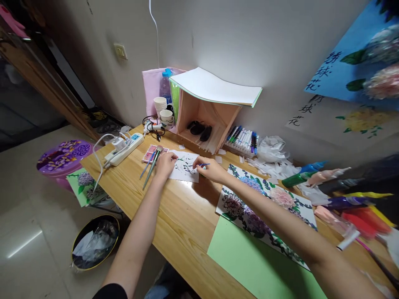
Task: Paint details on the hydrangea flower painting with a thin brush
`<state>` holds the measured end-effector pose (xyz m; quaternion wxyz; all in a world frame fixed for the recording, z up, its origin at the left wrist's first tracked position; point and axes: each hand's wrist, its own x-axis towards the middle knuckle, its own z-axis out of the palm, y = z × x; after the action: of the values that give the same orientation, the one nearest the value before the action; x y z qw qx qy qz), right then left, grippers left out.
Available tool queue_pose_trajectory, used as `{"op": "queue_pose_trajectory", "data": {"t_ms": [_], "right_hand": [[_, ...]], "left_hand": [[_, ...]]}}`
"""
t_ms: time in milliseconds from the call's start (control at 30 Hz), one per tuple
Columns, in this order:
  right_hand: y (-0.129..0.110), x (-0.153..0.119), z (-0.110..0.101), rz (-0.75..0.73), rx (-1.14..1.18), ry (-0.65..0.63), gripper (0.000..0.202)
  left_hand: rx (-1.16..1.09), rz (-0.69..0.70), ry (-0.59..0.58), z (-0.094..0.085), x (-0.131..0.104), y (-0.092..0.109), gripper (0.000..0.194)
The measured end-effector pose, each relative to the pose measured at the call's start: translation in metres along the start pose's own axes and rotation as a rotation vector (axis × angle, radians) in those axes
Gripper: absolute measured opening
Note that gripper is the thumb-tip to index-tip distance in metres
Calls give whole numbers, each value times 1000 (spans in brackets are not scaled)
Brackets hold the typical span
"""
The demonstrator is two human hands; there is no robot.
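Observation:
A small white sheet of paper (pixel 186 176) lies on the wooden desk, marked with dark green and black paint strokes. At its left edge, the curled fingers of my left hand (pixel 166 165) hold it against the desk. My right hand (pixel 211 169) is closed around a thin blue paintbrush (pixel 205 164) over the sheet's right side; the brush tip is too small to make out. Beside my left hand, a thick green-handled brush (pixel 151 171) and another blue brush (pixel 146 166) rest against a pink palette box (pixel 150 153). Under my right forearm lies a flower painting (pixel 230 203).
A power strip (pixel 124 150) with cables sits at the desk's left end. Behind are paper cups (pixel 160 104), an open box (pixel 207 112) topped with paper, and markers (pixel 241 139). Paint bottles (pixel 299 176) crowd the right. A bin (pixel 116 238) stands on the floor.

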<state>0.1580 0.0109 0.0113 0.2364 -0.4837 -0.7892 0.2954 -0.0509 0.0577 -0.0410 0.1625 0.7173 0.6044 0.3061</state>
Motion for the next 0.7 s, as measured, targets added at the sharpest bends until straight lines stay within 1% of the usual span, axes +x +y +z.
{"op": "queue_pose_trajectory", "data": {"t_ms": [67,133,233,400,500,700], "right_hand": [[2,2,1,4,30,33,17],[4,2,1,18,49,36,17],[8,5,-2,47,39,14,15],[8,15,-3,70,2,54,25],[6,20,-3,63,-36,98,27],[6,26,-3,13,-137,110,26]], "left_hand": [[3,-20,-11,6,-1,2,13],[-2,-40,-13,9,0,2,13],[-19,-55,-16,9,2,-1,13],[-58,-56,-23,10,4,-5,13],[-82,-66,-27,12,5,-7,14],[-104,-85,-18,12,6,-8,12]]}}
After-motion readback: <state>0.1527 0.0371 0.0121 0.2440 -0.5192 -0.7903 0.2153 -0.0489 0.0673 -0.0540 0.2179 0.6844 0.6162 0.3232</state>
